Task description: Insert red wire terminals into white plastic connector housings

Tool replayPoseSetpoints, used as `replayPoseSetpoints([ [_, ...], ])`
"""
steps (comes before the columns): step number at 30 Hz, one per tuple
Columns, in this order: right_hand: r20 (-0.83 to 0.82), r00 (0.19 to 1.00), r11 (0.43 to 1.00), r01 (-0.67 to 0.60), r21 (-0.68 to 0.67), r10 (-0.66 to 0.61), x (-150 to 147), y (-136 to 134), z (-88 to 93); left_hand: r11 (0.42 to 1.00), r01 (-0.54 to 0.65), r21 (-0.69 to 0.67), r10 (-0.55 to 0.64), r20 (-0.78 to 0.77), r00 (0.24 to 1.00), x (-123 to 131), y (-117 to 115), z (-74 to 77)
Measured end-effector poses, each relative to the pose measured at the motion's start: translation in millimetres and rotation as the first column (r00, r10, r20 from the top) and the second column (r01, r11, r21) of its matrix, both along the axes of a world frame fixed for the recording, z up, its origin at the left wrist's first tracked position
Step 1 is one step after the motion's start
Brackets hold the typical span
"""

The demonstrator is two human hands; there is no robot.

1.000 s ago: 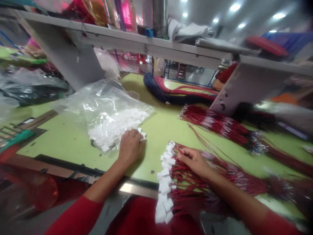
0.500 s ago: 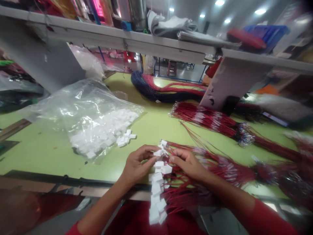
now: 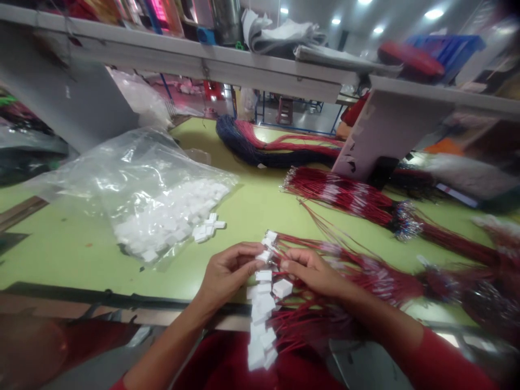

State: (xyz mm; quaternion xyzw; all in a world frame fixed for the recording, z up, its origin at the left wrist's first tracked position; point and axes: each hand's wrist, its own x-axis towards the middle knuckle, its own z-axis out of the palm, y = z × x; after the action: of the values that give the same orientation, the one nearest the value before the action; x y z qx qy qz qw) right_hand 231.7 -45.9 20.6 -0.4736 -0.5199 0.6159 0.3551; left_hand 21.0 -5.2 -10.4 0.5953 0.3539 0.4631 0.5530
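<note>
My left hand [image 3: 231,273] pinches a small white plastic connector [image 3: 265,256] at the end of a red wire. My right hand [image 3: 311,272] is just beside it, with its fingers closed on the thin red wires [image 3: 320,314] of a loose bundle. Further white connectors [image 3: 260,319] hang in a column over the table's front edge, below my hands. Left of my hands lies a clear plastic bag [image 3: 162,216] full of white connectors, and a small heap of loose connectors [image 3: 207,228] rests against it.
The pale green table [image 3: 73,244] carries more bundles of red wire [image 3: 341,197] and a blue-and-red bundle [image 3: 260,146]. A grey shelf [image 3: 182,59] on supports runs across the far side, with cloth and containers on top. A person's red sleeve [image 3: 355,105] shows beyond it.
My left hand has moved from the bag to the wire bundle and now holds a connector beside my right hand. Loose connectors lie by the bag. The view has shifted slightly.
</note>
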Motion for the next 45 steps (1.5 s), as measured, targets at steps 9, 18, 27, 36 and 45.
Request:
replayPoseSetpoints([
  [9,0.045,0.999,1.0,-0.023,-0.006,0.023,0,3,-1.2,1.0,0.025,0.0,-0.025,0.059,0.998,-3,-4,1.8],
  [18,0.187,0.982,0.995,-0.053,0.084,0.037,-2,0,-5.4,0.997,0.051,0.065,-0.05,-0.012,0.999,2,-14,3.5],
  [27,0.208,0.973,0.981,-0.127,0.145,0.096,-3,1,-15.1,0.951,0.157,0.267,-0.122,-0.145,0.982,1,-22,0.6],
  [36,0.132,0.977,0.959,0.133,0.248,-0.169,-1,10,-14.6,0.695,0.137,0.706,0.514,-0.621,0.592,-53,69,0.3],
  [45,0.093,0.99,0.978,0.09,0.188,-0.109,-2,8,-16.8,0.918,-0.018,0.396,0.257,-0.56,0.788,-37,63,8.4],
])
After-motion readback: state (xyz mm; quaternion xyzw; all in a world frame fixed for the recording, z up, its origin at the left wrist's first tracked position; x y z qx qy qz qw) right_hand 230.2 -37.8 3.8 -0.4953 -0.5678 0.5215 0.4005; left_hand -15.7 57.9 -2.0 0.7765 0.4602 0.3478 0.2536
